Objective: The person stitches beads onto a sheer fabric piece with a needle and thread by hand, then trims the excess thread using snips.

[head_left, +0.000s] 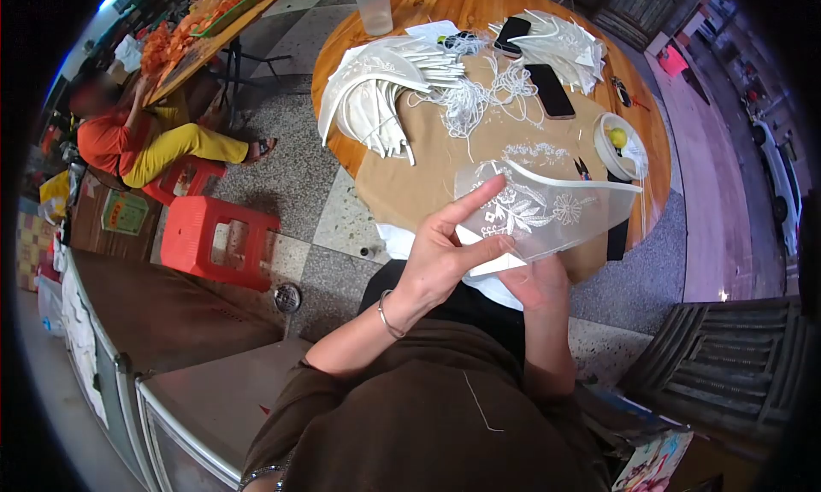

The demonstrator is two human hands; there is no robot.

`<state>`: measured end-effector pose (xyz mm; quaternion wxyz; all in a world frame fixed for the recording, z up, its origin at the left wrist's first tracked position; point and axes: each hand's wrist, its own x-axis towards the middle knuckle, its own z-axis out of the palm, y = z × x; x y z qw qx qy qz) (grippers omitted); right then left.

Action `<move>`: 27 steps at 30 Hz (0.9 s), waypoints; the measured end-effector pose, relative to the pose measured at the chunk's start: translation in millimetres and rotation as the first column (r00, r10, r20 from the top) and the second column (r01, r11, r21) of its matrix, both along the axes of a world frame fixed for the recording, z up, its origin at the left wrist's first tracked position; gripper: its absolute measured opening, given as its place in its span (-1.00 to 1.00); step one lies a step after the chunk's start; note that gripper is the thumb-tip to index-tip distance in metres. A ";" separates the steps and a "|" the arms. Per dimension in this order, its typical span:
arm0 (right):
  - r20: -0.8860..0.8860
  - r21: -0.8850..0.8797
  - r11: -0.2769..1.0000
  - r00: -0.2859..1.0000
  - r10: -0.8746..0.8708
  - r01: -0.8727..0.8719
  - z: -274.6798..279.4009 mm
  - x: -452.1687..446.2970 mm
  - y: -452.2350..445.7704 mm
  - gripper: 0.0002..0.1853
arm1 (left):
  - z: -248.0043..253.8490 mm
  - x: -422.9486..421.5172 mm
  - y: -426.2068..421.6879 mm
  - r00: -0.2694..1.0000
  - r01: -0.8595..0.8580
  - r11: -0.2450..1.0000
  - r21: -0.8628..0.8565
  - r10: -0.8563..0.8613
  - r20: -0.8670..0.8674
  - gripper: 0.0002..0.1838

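Above the table's near edge, my left hand (445,248) pinches a sheer white fabric piece (590,214) between the thumb and the fingers, with the index finger stretched along it. The piece carries white floral embroidery and has a thick white piped edge on its far side. Its left end lies in my left hand, and a pointed end reaches right. My right hand (540,280) is under the near edge of the fabric; its fingers are hidden behind it. A small pair of dark-tipped thread snips (583,169) lies on the brown paper just beyond the fabric.
Brown paper (410,188) covers much of the round wooden table (338,99). On it lie stacked white piped pieces (368,94), a second bundle (569,52), tangled white cord (466,107), two phones (550,90) and a round container (617,141). A seated person (128,141) and red stools (205,240) are left.
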<state>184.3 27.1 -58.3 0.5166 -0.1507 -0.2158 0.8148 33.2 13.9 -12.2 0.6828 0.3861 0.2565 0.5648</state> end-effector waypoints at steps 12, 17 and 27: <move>-0.133 -0.291 0.890 0.906 -0.402 0.352 17.5 39.8 13.5 -0.70 | 3.1 -8.0 -0.2 0.986 -0.091 0.989 0.121 0.107 -0.131 -0.36; -0.094 -0.188 0.931 0.938 -0.333 0.312 1.9 42.4 8.3 -0.89 | 2.5 -8.0 0.3 0.989 -0.117 0.987 0.112 0.125 -0.074 -0.44; 0.281 -0.130 0.899 0.885 -0.370 0.417 -12.5 18.4 -2.6 -0.56 | -3.4 -2.3 5.5 0.981 -0.149 0.983 0.106 0.161 -0.107 -0.55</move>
